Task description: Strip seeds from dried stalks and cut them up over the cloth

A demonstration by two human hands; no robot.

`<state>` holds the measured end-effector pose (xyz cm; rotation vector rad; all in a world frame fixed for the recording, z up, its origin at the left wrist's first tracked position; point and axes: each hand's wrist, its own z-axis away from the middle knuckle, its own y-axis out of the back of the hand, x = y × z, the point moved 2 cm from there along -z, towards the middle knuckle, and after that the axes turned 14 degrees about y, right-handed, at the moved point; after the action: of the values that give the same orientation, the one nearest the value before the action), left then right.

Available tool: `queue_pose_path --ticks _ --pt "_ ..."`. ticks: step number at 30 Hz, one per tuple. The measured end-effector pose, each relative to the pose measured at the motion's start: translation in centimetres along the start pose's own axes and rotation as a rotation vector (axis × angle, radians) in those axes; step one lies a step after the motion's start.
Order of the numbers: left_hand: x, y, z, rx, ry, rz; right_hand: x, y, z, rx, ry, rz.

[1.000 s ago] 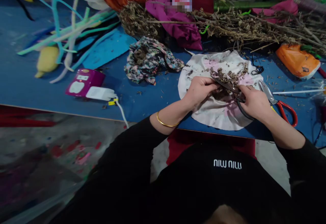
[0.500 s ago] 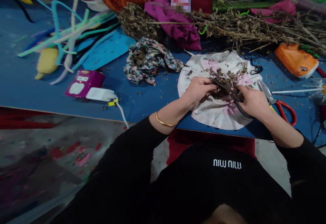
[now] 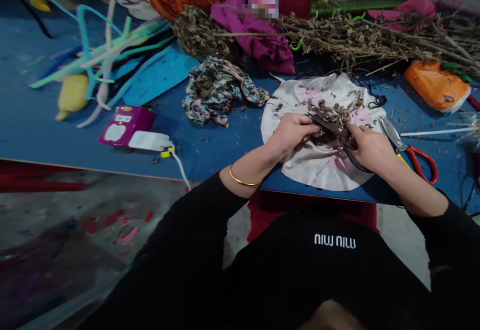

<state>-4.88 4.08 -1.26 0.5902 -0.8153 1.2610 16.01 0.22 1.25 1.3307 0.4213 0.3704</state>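
Black-handled scissors (image 3: pixel 330 124) are held in my right hand (image 3: pixel 369 146), their dark blades pointing left toward the fingers of my left hand (image 3: pixel 294 132). My left hand is closed in a pinch by the blade tips, on dried plant pieces as far as I can see. Between and beyond both hands lies a small heap of dried brown plant bits (image 3: pixel 339 112). It rests on a white cloth with pink patches (image 3: pixel 318 170), spread at the table's near edge. The left fingertips are partly hidden by the blades.
Red-handled scissors (image 3: pixel 423 164) lie right of the cloth, below an orange packet (image 3: pixel 437 87). Dried stalks (image 3: pixel 348 40) stretch across the back. Leftward are a crumpled floral cloth (image 3: pixel 213 95), a purple box (image 3: pixel 127 125) with a white charger (image 3: pixel 148 140), and colourful fuzzy stems (image 3: pixel 90 62).
The view has shifted very slightly. Both hands and the scissors stay almost in the same place over the cloth.
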Motion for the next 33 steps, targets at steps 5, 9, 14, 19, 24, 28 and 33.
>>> queue_pose_path --ticks 5,9,14,19,24,28,33 --pt "0.3 0.2 0.0 0.023 0.014 0.048 0.7 -0.1 0.1 0.087 0.023 -0.037" --pt "0.4 0.4 -0.3 0.044 -0.002 0.180 1.2 0.1 0.3 0.151 0.020 -0.053" --pt "0.1 0.2 -0.3 0.026 0.013 0.175 1.0 0.2 0.3 0.144 0.035 -0.067" --pt "-0.2 -0.3 -0.3 -0.026 -0.043 0.115 0.6 0.3 0.2 0.100 0.048 -0.053" --pt "0.0 -0.4 -0.2 -0.046 -0.056 0.111 0.5 0.2 0.1 0.028 0.043 -0.034" --pt "0.2 -0.2 0.1 -0.012 -0.004 0.064 0.3 0.1 0.2 0.006 0.027 -0.026" --pt "0.6 -0.2 0.3 0.010 0.021 0.062 0.0 0.2 0.1 0.006 0.023 -0.016"
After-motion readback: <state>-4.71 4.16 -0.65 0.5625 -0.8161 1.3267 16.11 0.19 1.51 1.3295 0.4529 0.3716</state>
